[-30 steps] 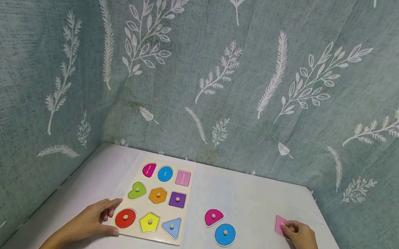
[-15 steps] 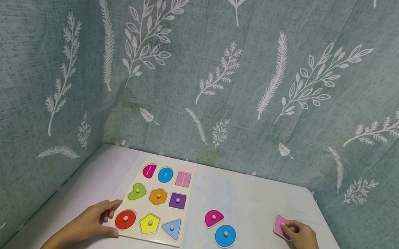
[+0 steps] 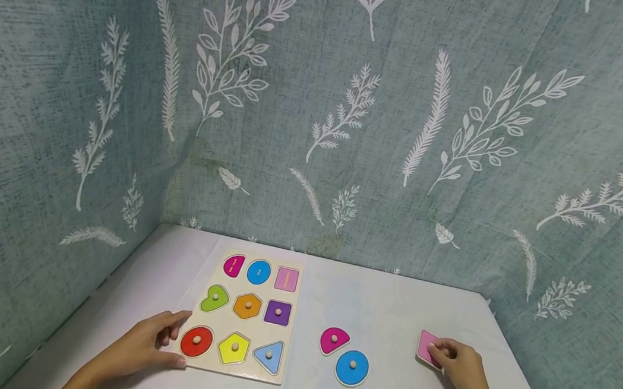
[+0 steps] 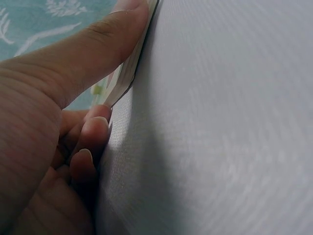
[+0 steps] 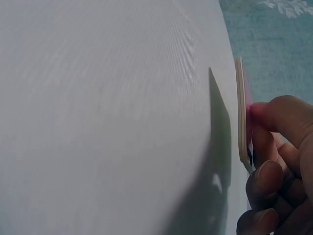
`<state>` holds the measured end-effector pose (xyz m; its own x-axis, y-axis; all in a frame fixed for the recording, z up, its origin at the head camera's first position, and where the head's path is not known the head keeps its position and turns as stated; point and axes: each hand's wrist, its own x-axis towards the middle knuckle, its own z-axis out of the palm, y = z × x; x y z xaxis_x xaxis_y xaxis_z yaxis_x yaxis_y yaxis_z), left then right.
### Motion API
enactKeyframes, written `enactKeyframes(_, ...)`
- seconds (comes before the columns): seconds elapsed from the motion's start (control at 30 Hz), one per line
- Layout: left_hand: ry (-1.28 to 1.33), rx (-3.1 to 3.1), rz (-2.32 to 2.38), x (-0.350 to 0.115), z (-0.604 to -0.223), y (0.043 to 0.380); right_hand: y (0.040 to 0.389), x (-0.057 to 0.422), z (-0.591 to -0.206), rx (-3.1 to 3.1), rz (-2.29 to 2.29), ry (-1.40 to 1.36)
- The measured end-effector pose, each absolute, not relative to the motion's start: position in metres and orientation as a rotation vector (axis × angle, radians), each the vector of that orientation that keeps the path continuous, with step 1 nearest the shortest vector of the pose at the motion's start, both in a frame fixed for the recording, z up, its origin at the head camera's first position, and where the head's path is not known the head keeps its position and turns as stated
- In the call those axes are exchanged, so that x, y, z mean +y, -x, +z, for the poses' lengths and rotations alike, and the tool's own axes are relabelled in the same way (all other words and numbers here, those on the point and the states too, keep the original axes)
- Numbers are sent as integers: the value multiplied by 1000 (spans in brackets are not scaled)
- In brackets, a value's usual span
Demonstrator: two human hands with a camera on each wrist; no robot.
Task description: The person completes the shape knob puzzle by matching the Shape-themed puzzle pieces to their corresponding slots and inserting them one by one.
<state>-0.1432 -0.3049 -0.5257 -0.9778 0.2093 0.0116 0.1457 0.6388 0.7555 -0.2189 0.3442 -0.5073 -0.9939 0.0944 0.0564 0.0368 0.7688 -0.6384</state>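
In the head view, my left hand [image 3: 147, 345] touches the near left corner of a wooden shape puzzle board [image 3: 252, 373], thumb at the front edge and index finger at the left side. My right hand [image 3: 461, 365] pinches the knob side of a pink square-looking puzzle piece [image 3: 426, 343]; the knob is hidden by the fingers. The right wrist view has this pink piece [image 5: 241, 110] edge-on, off the tabletop, its shadow lying apart from it. A magenta half-round piece [image 3: 340, 336] and a blue round piece [image 3: 361, 371] lie knob-up between board and right hand.
Three knobless printed recesses line the board's far row: magenta half-round [image 3: 234, 266], blue round [image 3: 258, 272], pink [image 3: 286, 279]. Several knobbed pieces fill the other rows, among them a purple square [image 3: 285, 316]. A leaf-patterned cloth [image 3: 305, 128] stands behind the white tabletop [image 3: 390, 306].
In the last half second my right hand has moved a little left with the pink piece, which now sits off the table. The left hand and board stay in place.
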Motion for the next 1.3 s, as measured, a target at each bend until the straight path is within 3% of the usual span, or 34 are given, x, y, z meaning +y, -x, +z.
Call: enactKeyframes(1.3, -212, 2746, 1267, -302, -521, 142, 241, 292, -504, -2818, 1044, -62)
